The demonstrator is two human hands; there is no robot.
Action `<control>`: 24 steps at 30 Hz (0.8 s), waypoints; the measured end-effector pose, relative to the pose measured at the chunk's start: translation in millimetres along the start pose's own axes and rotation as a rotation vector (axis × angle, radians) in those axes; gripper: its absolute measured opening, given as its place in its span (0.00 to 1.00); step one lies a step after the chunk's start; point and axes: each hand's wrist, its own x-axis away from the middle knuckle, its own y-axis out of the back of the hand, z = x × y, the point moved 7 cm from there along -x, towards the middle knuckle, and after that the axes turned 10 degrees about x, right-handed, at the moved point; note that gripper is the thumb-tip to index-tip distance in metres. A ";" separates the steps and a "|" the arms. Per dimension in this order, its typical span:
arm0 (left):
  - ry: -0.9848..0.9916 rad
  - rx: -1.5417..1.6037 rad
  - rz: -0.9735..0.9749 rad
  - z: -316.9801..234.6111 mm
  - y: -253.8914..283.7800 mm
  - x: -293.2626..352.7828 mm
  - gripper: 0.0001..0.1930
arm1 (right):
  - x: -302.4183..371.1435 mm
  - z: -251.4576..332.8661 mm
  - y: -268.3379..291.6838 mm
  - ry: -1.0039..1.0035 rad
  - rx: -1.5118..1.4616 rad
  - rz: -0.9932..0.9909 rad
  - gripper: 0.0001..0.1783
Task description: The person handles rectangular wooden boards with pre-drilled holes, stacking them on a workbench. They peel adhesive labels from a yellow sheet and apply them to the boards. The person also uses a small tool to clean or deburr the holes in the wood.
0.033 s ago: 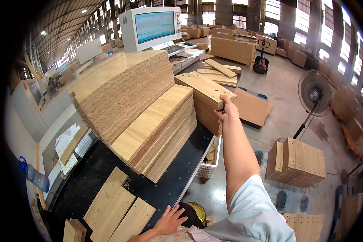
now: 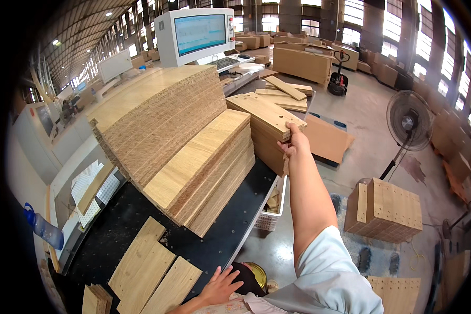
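My right hand [image 2: 294, 139] reaches out with its thumb on top of a wood-grain board [image 2: 264, 111] and its fingers under the near end. Holes are drilled in that board, which lies on a stack of like boards at the table's right edge. My left hand [image 2: 222, 285] is low in the middle, fingers spread, holding nothing, near my body and the table edge. Left of the gripped board rise a tall stack of wide panels [image 2: 162, 118] and a lower stack of narrow panels [image 2: 201, 157]. Several loose boards [image 2: 144, 261] lie on the table's near end.
The black table [image 2: 193, 254] runs away from me. A monitor [image 2: 201, 34] stands beyond the stacks. Under the right edge is a white crate [image 2: 269, 220]. Rightward are a drilled-board stack [image 2: 384, 209], a standing fan [image 2: 409, 121] and a pallet jack [image 2: 338, 81]. A bottle [image 2: 46, 230] is at left.
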 end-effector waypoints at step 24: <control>-0.117 0.056 -0.218 -4.4 2.8 1.9 0.16 | -6.3 3.8 34.6 -0.120 0.636 0.057 0.28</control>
